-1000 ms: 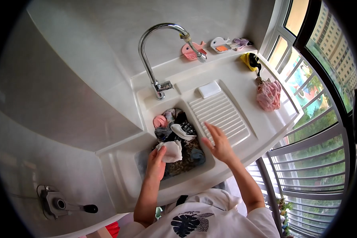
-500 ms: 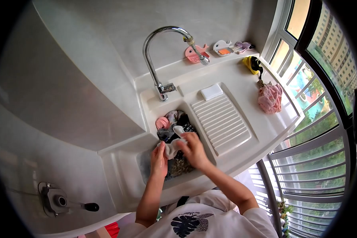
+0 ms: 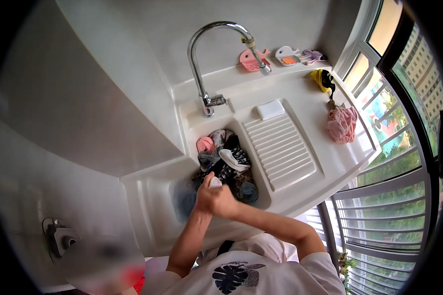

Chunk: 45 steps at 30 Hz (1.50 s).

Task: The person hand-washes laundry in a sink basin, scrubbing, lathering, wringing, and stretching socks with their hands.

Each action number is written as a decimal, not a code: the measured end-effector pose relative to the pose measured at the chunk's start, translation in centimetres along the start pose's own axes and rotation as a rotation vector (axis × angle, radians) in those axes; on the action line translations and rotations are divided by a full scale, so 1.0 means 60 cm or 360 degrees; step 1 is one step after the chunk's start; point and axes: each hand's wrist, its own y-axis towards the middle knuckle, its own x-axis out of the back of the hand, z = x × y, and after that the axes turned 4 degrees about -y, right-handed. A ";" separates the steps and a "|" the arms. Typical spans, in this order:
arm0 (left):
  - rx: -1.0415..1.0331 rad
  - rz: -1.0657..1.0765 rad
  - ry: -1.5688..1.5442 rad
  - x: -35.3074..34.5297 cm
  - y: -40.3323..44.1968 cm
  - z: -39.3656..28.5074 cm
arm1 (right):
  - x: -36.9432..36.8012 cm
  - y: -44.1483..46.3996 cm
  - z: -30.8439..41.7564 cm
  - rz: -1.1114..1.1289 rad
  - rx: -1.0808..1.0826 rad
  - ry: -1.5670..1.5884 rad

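Over the basin, my left hand (image 3: 205, 198) and my right hand (image 3: 223, 201) are pressed together around a small white cloth (image 3: 215, 182), of which only a bit shows above the fingers. Both hands are closed. Beneath and behind them, wet clothes (image 3: 225, 169) lie heaped in the sink basin (image 3: 152, 201): dark patterned pieces, a pink piece (image 3: 205, 144), a blue-grey piece (image 3: 248, 192) and a white strip (image 3: 232, 160) on top. Cloudy water shows at the basin's left side.
A chrome faucet (image 3: 194, 54) arches behind the basin. Right of it are a ribbed washboard (image 3: 285, 152) and a white soap bar (image 3: 270, 110). A pink cloth bundle (image 3: 342, 125) and a yellow-and-black cloth (image 3: 322, 80) lie at the right. Whale-shaped dishes (image 3: 253, 60) stand at the back.
My right hand has come from the washboard's edge onto the white cloth and closed over it. The cloth is now bunched between both hands. The view has shifted slightly.
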 end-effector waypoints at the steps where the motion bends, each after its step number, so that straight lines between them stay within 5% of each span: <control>1: -0.0262 -0.0405 0.0047 -0.015 -0.011 0.003 | -0.005 0.011 -0.029 -0.0021 -0.0200 0.0005; 2: -0.0496 -0.0828 0.0151 -0.032 -0.022 0.007 | -0.023 0.010 -0.056 -0.0042 -0.0398 0.0007; 4: -0.0501 -0.1026 0.0376 -0.051 -0.053 -0.030 | -0.064 -0.006 -0.094 0.0074 -0.0555 -0.0177; 5: -0.0616 -0.0731 0.0392 -0.026 -0.071 -0.063 | -0.079 -0.018 -0.094 0.0175 -0.0585 -0.0125; 6: -0.0849 -0.1288 0.0642 0.000 -0.082 -0.075 | -0.101 -0.033 -0.094 0.0288 -0.0630 -0.0036; 9: -0.0954 -0.1471 0.1146 0.153 -0.102 -0.152 | -0.189 -0.089 -0.106 0.0370 -0.0774 0.0096; 11: -0.0529 -0.1757 0.2569 0.224 -0.098 -0.174 | -0.233 -0.122 -0.122 0.1060 -0.0688 0.0016; 12: -0.0528 -0.1779 0.2556 0.239 -0.103 -0.171 | -0.251 -0.131 -0.125 0.1073 -0.0677 0.0030; 14: 0.0042 -0.1889 0.3337 0.237 -0.092 -0.151 | -0.273 -0.137 -0.128 0.1451 -0.0499 -0.0042; 15: 0.0050 -0.1896 0.3325 0.246 -0.088 -0.138 | -0.279 -0.144 -0.128 0.1463 -0.0496 -0.0036; 17: 0.0621 -0.1744 0.3500 0.275 -0.082 -0.111 | -0.289 -0.166 -0.132 0.1411 -0.0266 -0.0243; 18: 0.0631 -0.1749 0.3485 0.280 -0.079 -0.102 | -0.293 -0.177 -0.142 0.1424 -0.0262 -0.0235; 20: 0.0702 -0.1205 0.3484 0.266 -0.081 -0.088 | -0.300 -0.196 -0.160 0.1580 0.0017 -0.0292; 22: 0.0608 -0.1206 0.3402 0.288 -0.090 -0.088 | -0.312 -0.209 -0.156 0.1764 -0.0041 -0.0416; 24: 0.0369 -0.1816 0.3270 0.304 -0.094 -0.101 | -0.314 -0.209 -0.151 0.1931 -0.0079 -0.0554; 27: 0.0407 -0.1698 0.3007 0.230 -0.083 -0.107 | -0.318 -0.223 -0.161 0.1771 -0.0044 -0.0330; 28: 0.0408 -0.1708 0.3002 0.233 -0.085 -0.102 | -0.314 -0.223 -0.169 0.1843 -0.0310 -0.0212; 30: 0.0089 -0.1562 0.1641 0.245 -0.085 -0.099 | -0.332 -0.215 -0.163 0.1893 -0.0577 -0.0093; 32: -0.0104 -0.1502 0.1027 0.442 -0.095 -0.107 | -0.342 -0.147 -0.099 0.1284 -0.1925 -0.0080; 33: -0.0192 -0.1474 0.0726 0.533 -0.100 -0.111 | -0.336 -0.138 -0.086 0.1126 -0.1687 0.0209; 36: -0.0261 -0.1174 0.0386 0.402 -0.094 -0.112 | -0.279 -0.088 -0.035 0.1048 -0.1216 0.0626; 37: -0.0234 -0.1149 0.0378 0.350 -0.092 -0.113 | -0.266 -0.074 -0.023 0.1124 -0.0986 0.0776; 40: -0.0093 -0.1387 0.0900 0.206 -0.092 -0.132 | -0.255 -0.078 -0.044 0.1135 -0.1044 0.0433; 41: -0.0028 -0.1483 0.1185 0.167 -0.095 -0.139 | -0.262 -0.104 -0.068 0.1096 -0.0609 0.0464; 42: 0.0044 -0.1575 0.1801 0.136 -0.096 -0.145 | -0.253 -0.106 -0.072 0.1098 -0.0613 0.0465; 44: 0.0197 -0.1411 0.2038 0.193 -0.105 -0.170 | -0.237 -0.099 -0.077 0.1316 -0.0794 0.0024; 45: -0.0267 -0.1150 0.2374 0.216 -0.110 -0.171 | -0.243 -0.099 -0.087 0.1118 -0.0816 0.0085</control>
